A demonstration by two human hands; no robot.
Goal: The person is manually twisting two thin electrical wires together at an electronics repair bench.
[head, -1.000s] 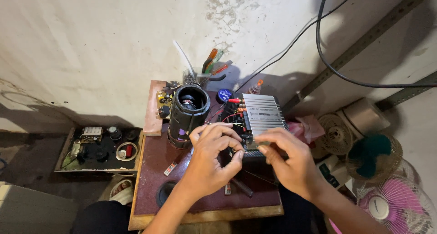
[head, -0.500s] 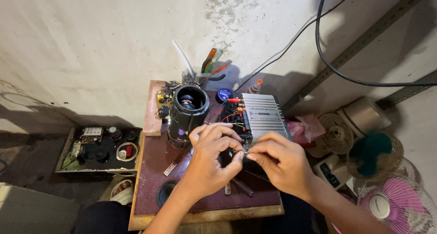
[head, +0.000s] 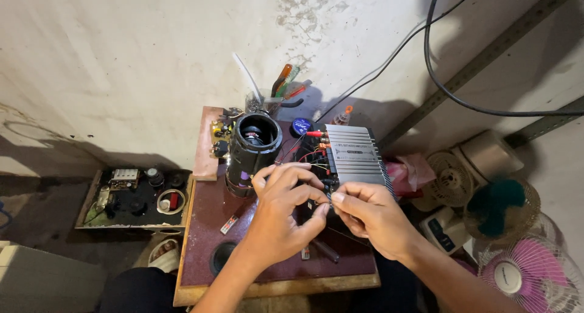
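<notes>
amplifier board: [head: 337, 167] open electronics unit with a ribbed silver heat sink [head: 356, 158] on top, lying flat on the small reddish-brown table [head: 207, 212], right of centre.
long axis: runs from the wall toward the person, tilted a little so the near end swings right; heat-sink fins follow the same line.
wiring: red, yellow and dark leads [head: 313, 161] leave the unit's left edge, facing the black cylinder.
left hand: [head: 283, 219] comes in from below, forearm angled up-right, palm down, fingers curled; thumb and forefinger tips pinched narrow at the unit's near-left corner.
right hand: [head: 371, 215] enters from lower right, knuckles up, thumb and forefinger pinched narrow, tips meeting the left hand's.
held item: something fine at the meeting fingertips, probably a thin wire; too small to tell for certain.
black cylinder: [head: 252, 152] stands upright just left of the unit, open mouth upward.
tool cup: [head: 274, 97] at the wall, holds screwdrivers with orange and green handles.
floor left: dark tray of parts [head: 131, 194].
floor right: pink fan [head: 526, 273].
</notes>
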